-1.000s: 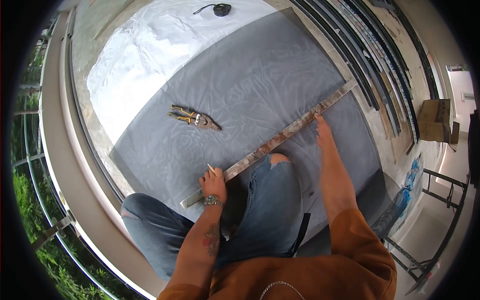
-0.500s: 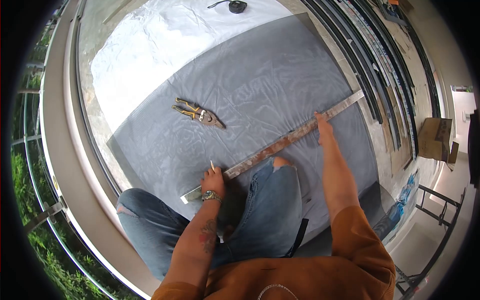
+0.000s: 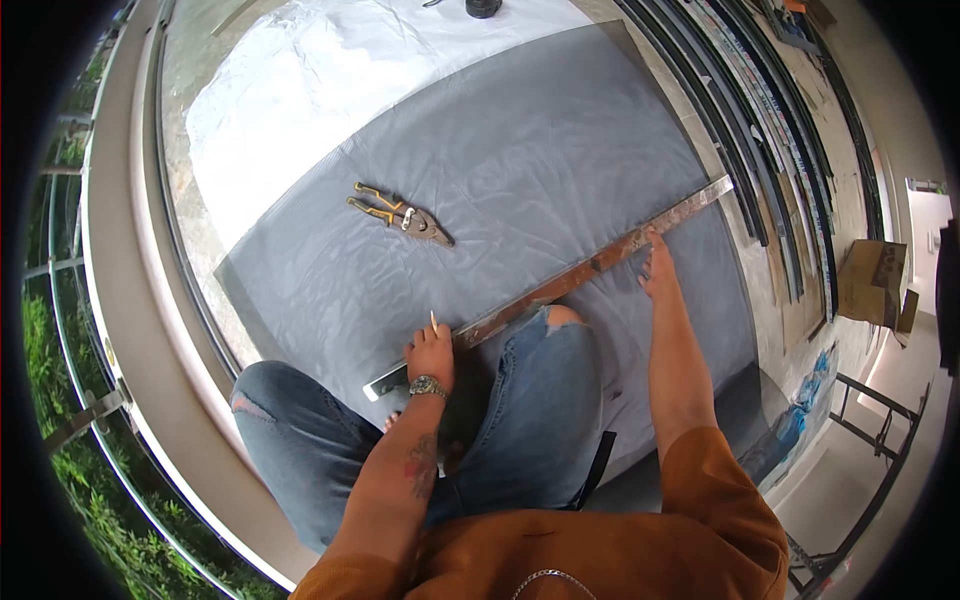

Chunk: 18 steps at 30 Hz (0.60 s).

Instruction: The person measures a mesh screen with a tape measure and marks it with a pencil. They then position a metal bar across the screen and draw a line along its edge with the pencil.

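Note:
A long metal straightedge (image 3: 560,285) lies diagonally across a grey mesh sheet (image 3: 520,130). My left hand (image 3: 430,355) is closed around a thin pale pencil-like stick (image 3: 434,322) and rests on the straightedge near its lower left end. Toward the other end, my right hand (image 3: 655,268) touches the straightedge's near edge with a fingertip, its other fingers apart and holding nothing. Yellow-handled snips (image 3: 408,218) lie on the mesh beyond my left hand.
White sheeting (image 3: 290,100) spreads under the far part of the mesh. A black tape measure (image 3: 482,8) sits at the top edge. Long dark metal strips (image 3: 740,130) lie at the right, near a cardboard box (image 3: 870,280). My bent legs (image 3: 545,400) are close to the straightedge.
My right hand has shifted slightly right and nearer me, with its fingers more spread. My left hand has moved slightly up and right with the stick.

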Each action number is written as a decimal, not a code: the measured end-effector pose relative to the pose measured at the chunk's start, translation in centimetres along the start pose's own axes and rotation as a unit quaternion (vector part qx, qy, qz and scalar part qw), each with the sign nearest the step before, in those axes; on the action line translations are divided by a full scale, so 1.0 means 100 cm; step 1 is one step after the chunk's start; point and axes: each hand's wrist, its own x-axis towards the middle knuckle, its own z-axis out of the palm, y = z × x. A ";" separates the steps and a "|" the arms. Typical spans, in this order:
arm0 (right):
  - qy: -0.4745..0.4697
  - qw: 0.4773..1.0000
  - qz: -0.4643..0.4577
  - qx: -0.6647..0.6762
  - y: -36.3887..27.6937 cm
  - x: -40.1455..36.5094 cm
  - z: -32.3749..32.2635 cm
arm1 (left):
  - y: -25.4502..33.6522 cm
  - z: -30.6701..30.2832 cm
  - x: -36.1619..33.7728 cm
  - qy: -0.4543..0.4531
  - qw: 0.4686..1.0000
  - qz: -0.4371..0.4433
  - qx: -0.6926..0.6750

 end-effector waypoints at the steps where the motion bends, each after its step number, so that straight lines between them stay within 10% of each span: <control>1: -0.004 1.000 0.000 -0.004 -0.004 -0.003 0.003 | -0.001 0.003 0.001 -0.001 1.000 0.001 0.011; 18: 0.109 0.989 -0.088 -0.044 -0.003 0.001 0.038 | 0.005 -0.008 0.006 -0.056 0.998 -0.027 -0.029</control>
